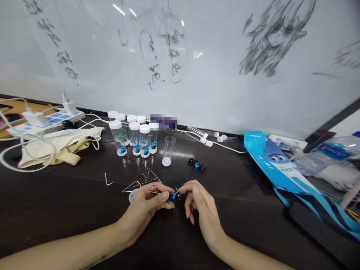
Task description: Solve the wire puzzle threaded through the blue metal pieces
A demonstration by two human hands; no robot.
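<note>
My left hand [147, 200] is closed, with thumb and fingers pinching a small blue-and-black metal part [173, 196]. A thin bent metal piece, like a hex key, stands up at the part. My right hand [201, 210] is just to the right, its fingers bent and apart, the index fingertip close to the part; whether it touches is unclear. Behind the left hand lie thin metal hex keys [132, 185], and a round white lid [133, 195] is partly hidden by that hand. An open clear tube [168, 152] stands beyond the hands.
Several white-capped tubes [144, 140] with blue or green parts stand behind. Loose black and blue parts [196, 165] lie right of the open tube. A lone hex key [107, 180] lies left. Cloth [62, 146], power strip [56, 118], blue bag [270, 161] and bottle [334, 150] flank the table.
</note>
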